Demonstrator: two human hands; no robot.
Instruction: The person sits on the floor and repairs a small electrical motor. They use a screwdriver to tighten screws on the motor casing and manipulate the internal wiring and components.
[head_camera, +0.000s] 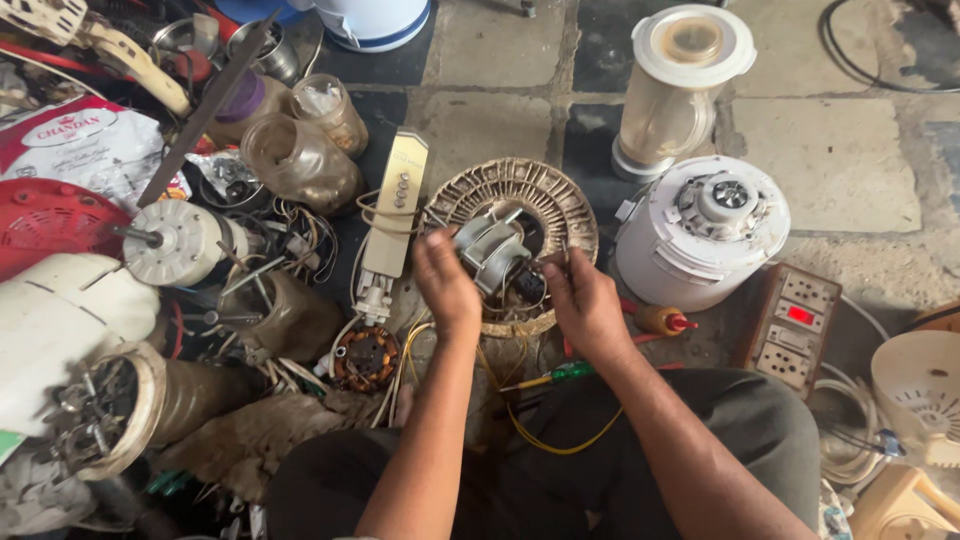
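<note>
Gripping from both sides, the left hand (447, 283) and right hand (583, 303) close on a grey metal motor core (490, 250) that sits in the middle of a round, ribbed, dust-brown housing (560, 205) on the stone floor (840, 150). Left fingers curl over the core's near edge; right fingers pinch its right side by the wiring. Packages and labels: one white-and-red printed bag (85, 140) at far left, lying flat under a long dark metal bar (205, 110); one cream rectangular switch strip (395, 205) with a row of round buttons, just left of the housing. Counts: two cloudy plastic jars (300, 155) on their sides at upper left; one blender jug (680, 90) upright with lid on; one white cylindrical mixer base (700, 235) below the jug, right of the housing; one brown switchboard (795, 325) with a lit red indicator; one small yellow bottle with red nozzle (665, 320) lying between base and right wrist; one green-handled screwdriver (560, 373) on the lap; one copper-wound stator (365, 358) below the switch strip; one white motor with shaft (180, 242) at left.
</note>
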